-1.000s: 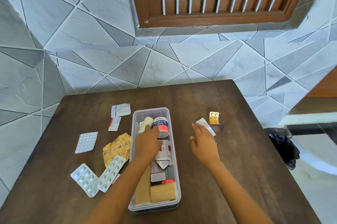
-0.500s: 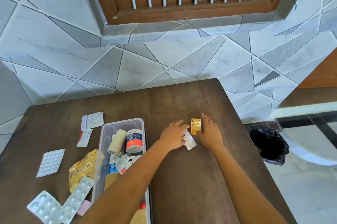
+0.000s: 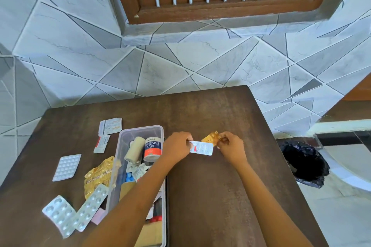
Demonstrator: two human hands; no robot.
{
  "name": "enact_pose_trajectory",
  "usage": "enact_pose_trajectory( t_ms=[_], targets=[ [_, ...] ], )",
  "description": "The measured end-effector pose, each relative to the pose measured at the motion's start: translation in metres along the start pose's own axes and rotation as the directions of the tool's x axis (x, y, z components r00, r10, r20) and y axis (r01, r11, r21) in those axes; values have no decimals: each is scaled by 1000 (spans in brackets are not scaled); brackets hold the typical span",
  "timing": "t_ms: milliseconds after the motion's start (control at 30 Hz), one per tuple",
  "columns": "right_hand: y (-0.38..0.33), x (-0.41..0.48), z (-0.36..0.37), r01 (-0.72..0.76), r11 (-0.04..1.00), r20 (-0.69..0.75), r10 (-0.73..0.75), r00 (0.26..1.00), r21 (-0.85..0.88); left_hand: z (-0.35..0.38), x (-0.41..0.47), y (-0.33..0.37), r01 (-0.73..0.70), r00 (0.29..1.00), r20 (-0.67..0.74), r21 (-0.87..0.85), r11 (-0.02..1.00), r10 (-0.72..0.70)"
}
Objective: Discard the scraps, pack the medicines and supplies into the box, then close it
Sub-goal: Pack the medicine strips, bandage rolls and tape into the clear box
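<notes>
Both pieces are up off the table now: the small silver-white blister strip with red print is pinched at its near end by the left hand, and the crumpled gold foil blister piece is pinched between the fingertips of the right hand, the two just touching or overlapping above the dark brown wooden table, right of the box. This looks like the sorting call, so the smart play is to turn each one, check whether any pockets hold tablets, and only then commit. A spent piece belongs in the black plastic bin bag on the floor off the table's right edge; a good one goes left into the clear plastic box, laid flat beside the white roll of adhesive tape and the beige bandage roll. Light pinches suit foil this thin. Plenty waits left of the box: white blister packs, a crumpled gold wrapper and paper sachets. I can't make out a lid.
</notes>
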State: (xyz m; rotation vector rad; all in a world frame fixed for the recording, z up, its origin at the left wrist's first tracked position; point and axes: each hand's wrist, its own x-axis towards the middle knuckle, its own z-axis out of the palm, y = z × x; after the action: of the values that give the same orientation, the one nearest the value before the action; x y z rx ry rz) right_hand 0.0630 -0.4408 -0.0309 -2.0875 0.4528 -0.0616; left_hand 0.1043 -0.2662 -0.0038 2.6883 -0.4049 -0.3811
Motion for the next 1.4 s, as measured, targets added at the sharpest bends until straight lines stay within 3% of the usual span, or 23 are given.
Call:
enact_pose_trajectory(
  t_ms=[133, 267, 400, 567, 700, 800, 867, 1000, 1133, 1233, 1300, 1400],
  targets=[
    [-21, -32, 13, -7, 975, -25, 13, 1000, 223, -45, -44, -40, 109, 989, -80, -193, 975, -127],
    [-58, -62, 42, 60, 971, 94, -83, 992, 229, -76, -94, -82, 219, 953, -112, -383, 897, -281],
    [-99, -99, 81, 264, 960, 269, -231, 935, -94, -80, -138, -113, 322, 914, -97, -419, 849, -394],
    [-108, -135, 117, 409, 732, 372, -227, 900, -544, -59, -164, -122, 306, 938, -45, -365, 879, -345],
    [-102, -146, 123, 498, 525, 422, -267, 866, -690, -43, -171, -120, 281, 954, -12, -320, 905, -301],
    [-100, -152, 124, 498, 398, 375, -350, 859, -770, -35, -171, -118, 289, 953, -5, -302, 909, -304],
    [-99, -155, 126, 483, 365, 362, -352, 863, -796, -30, -171, -117, 266, 963, 20, -237, 934, -269],
    [-89, -156, 127, 451, 334, 303, -409, 860, -828, -23, -173, -116, 186, 980, 89, -53, 981, -181],
    [-90, -156, 126, 461, 300, 342, -373, 862, -835, -23, -175, -116, 97, 979, 179, -13, 995, -94],
    [-93, -154, 124, 464, 356, 379, -284, 881, -811, -35, -179, -123, 125, 990, 81, -157, 980, -114],
    [-96, -152, 126, 487, 404, 382, -315, 869, -774, -49, -182, -135, 157, 984, -32, -300, 941, -174],
    [-119, -155, 134, 536, 512, 376, -388, 841, -671, -67, -187, -169, 231, 940, -170, -322, 918, -296]
  ],
)
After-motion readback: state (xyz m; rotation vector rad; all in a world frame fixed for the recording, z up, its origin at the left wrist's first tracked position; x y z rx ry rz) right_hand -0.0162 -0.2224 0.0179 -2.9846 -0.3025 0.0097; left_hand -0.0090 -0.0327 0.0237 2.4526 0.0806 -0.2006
